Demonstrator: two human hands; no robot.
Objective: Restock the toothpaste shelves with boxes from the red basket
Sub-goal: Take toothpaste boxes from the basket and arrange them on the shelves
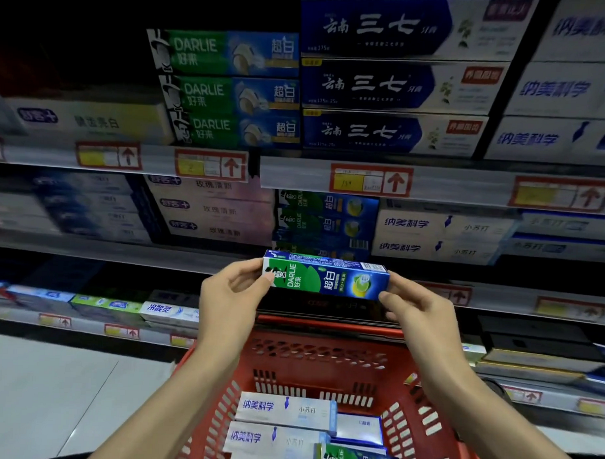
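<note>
Holding Darlie box [327,277] between hands, left hand [232,295], right hand [416,310], above red basket [324,360]

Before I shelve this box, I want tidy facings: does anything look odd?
In the middle-shelf Darlie stack, one box shows a blue barcode face instead of its green front. Turned or jutting forward, I cannot tell.

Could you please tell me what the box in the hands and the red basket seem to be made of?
The toothpaste box: probably thin cardboard with glossy print, judging by its crisp folded edges and slight sheen. The red basket: looks like moulded plastic, fairly smooth, with rows of slots through its walls and even colour.
</note>
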